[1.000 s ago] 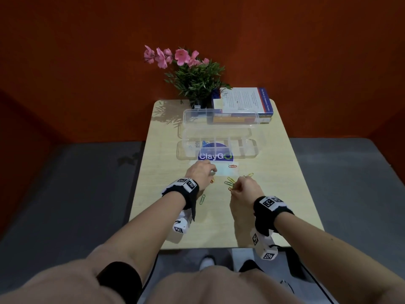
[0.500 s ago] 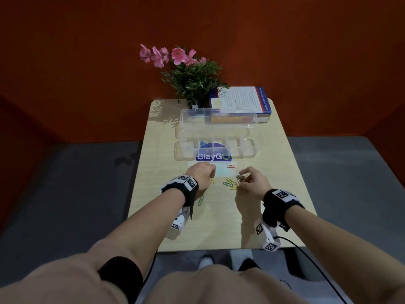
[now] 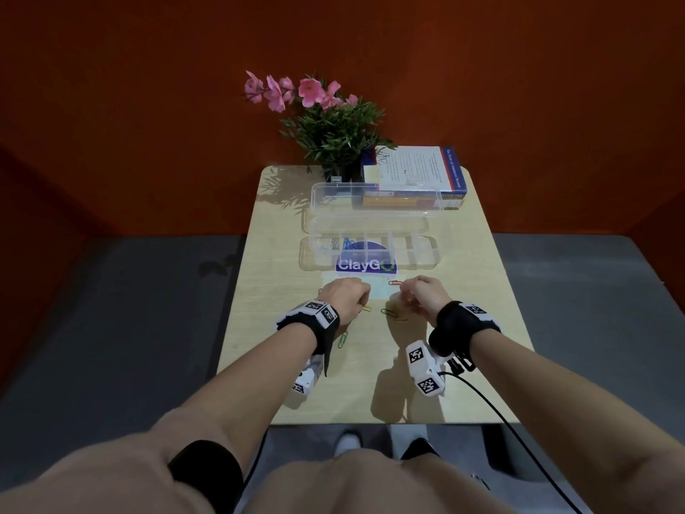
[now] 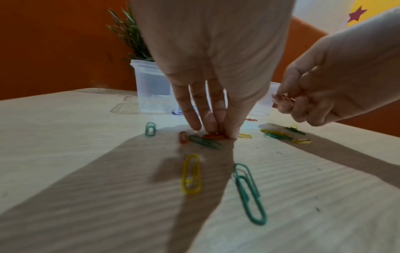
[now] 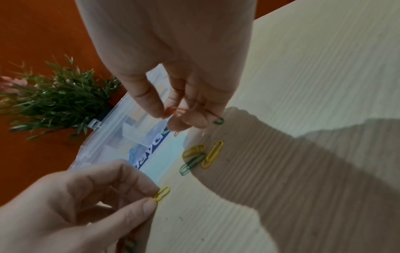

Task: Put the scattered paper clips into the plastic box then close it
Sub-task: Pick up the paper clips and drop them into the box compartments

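Note:
The clear plastic box (image 3: 430,254) lies open in the middle of the table, its lid standing up behind it and a few clips in its left compartment. My left hand (image 4: 218,133) is down on the table just in front of the box, thumb and fingertips pinching an orange paper clip (image 4: 214,136). My right hand (image 5: 171,114) hovers a little above the table to the right. It pinches an orange clip (image 5: 176,111), and a green clip (image 5: 218,121) sticks out between its fingers. Several loose clips lie around: yellow and green ones (image 5: 203,155), a long green one (image 4: 249,193), a yellow one (image 4: 191,174).
A potted plant with pink flowers (image 3: 333,131) and a stack of books (image 3: 411,179) stand at the table's far edge behind the box. A blue ClayGo sticker (image 3: 365,265) shows under the box. The light wooden table (image 3: 463,328) is narrow, with grey floor on both sides.
My right hand has lifted off the table with clips in its fingers and shifted right and towards the box. My left hand has stayed in nearly the same spot.

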{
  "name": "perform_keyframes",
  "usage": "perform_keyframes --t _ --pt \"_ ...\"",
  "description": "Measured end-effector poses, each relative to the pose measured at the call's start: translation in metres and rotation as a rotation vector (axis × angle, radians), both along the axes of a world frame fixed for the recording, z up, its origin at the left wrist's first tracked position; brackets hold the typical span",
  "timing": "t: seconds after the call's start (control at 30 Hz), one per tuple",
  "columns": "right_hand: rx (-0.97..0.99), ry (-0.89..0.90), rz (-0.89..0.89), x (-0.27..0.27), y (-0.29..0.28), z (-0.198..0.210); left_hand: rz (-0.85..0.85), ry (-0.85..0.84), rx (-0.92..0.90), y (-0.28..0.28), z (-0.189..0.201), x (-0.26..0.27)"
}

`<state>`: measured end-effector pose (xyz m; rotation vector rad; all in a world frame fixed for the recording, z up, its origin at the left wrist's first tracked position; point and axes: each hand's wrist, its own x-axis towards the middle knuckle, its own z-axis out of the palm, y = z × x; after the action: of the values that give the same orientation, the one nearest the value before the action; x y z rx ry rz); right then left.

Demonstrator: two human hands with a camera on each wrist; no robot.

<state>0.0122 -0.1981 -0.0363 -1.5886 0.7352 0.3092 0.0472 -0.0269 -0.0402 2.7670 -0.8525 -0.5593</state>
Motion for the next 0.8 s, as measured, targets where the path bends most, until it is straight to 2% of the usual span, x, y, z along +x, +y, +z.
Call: perform_keyframes --t 0.07,0.17,0.27,0.4,0.5,0.7,0.8 --pt "-0.208 -0.011 0.122 0.004 0.000 0.001 0.034 0.001 -0.048 0.002 -0.001 0.000" --pt "-0.620 -0.026 0.442 0.010 0.000 0.006 0.192 -0.011 -0.175 0.011 -0.001 0.002" --pt "-0.812 -0.052 0.681 0.017 0.000 0.006 0.358 -0.007 -0.233 0.030 0.002 0.006" --pt "-1.013 -0.059 0.829 0.020 0.004 0.003 0.443 -0.055 -0.207 0.061 0.004 0.007" --pt "-1.139 -0.080 0.893 0.018 0.010 0.001 0.398 -0.059 -0.163 0.069 0.004 0.000" --pt "-1.240 -0.040 0.982 0.018 0.019 -0.001 0.117 -0.041 -0.092 0.031 0.001 -0.013" --pt "-1.198 -0.017 0.947 0.016 0.017 0.000 0.048 -0.068 -0.003 0.013 0.001 -0.012"
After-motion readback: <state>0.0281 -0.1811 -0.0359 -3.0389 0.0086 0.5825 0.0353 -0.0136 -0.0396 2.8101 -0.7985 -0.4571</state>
